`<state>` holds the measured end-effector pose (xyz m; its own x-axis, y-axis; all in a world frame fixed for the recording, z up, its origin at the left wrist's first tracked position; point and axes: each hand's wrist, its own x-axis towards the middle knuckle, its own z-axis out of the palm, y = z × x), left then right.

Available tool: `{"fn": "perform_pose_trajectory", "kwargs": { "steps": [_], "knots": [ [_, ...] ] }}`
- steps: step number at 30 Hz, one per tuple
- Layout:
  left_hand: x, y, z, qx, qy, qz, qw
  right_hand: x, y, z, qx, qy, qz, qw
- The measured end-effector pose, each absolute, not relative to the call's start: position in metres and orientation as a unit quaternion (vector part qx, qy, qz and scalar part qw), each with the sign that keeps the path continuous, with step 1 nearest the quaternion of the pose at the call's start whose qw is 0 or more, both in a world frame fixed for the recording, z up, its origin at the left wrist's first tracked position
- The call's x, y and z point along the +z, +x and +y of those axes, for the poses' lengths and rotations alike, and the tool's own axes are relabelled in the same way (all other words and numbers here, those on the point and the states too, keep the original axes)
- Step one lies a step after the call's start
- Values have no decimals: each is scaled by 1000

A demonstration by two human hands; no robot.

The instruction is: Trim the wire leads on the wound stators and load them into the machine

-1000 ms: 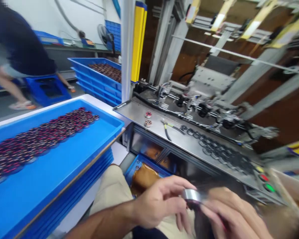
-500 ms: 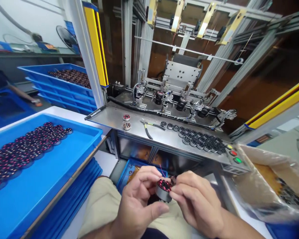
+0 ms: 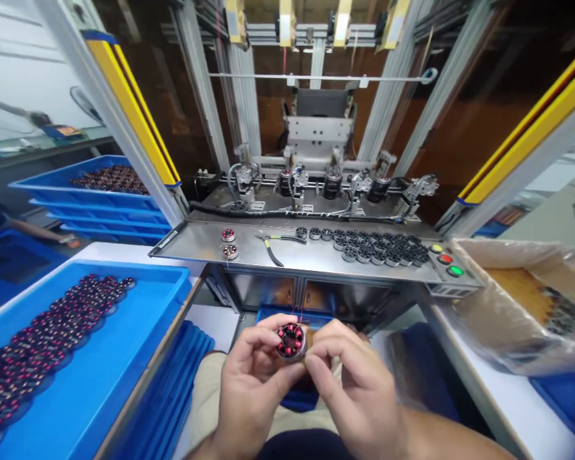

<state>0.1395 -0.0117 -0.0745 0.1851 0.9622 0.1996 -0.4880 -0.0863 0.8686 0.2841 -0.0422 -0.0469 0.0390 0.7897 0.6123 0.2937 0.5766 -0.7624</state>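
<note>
From the head camera's view, the person sits facing a metal machine (image 3: pixel 321 135), both hands low in front of the lap. The left hand (image 3: pixel 249 380) grips a wire-wound ring (image 3: pixel 292 351) between thumb and fingers, its pink-and-black face tipped up toward the person. The right hand (image 3: pixel 359 380) has thumb and fingertips drawn together at the ring's right edge; whether they pinch a wire or the rim, I cannot tell. Thin reddish wires (image 3: pixel 299 312) rise from the top of the ring.

Beyond the hands runs a steel counter (image 3: pixel 191 241). Toward its left end sit two more rings, a pink one (image 3: pixel 228 235) just behind a copper-coloured one (image 3: pixel 230 252). Pliers (image 3: pixel 267 240) lie open to their right, and then a close crowd of black rings (image 3: pixel 388 248) fills the right side, reaching nearly to the yellow, red and green buttons (image 3: pixel 445 259).

At the person's left, a blue tray (image 3: pixel 129 358) carries packed rows of wound rings (image 3: pixel 57 338), with more trays (image 3: pixel 188 374) stacked below. At the right stands a plastic-lined cardboard box (image 3: pixel 501 332) with dark parts (image 3: pixel 568 313) inside. Far left, another person's arm (image 3: pixel 45 232) shows.
</note>
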Motion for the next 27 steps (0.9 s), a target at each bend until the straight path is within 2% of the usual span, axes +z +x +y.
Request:
{"fn": "perform_pose_trajectory", "kwargs": {
  "steps": [7, 12, 16, 18, 23, 27],
  "knots": [
    [-69, 141, -6, 565, 382, 303, 666, -66, 278, -45, 362, -437, -566, 598],
    [-65, 147, -3, 514, 327, 332, 720, -75, 277, -42, 344, -449, -559, 607],
    [-71, 148, -3, 512, 373, 311, 708, -82, 282, -42, 293, -431, -601, 606],
    [-75, 146, -4, 513, 447, 323, 658, -83, 292, -41, 282, -420, -629, 590],
    [-84, 134, -4, 549, 673, 277, 411, -70, 320, -30, 278, -392, -665, 571],
    [-92, 129, -2, 536, 736, 252, 328, -54, 325, -25, 251, -367, -712, 543]
  ]
}}
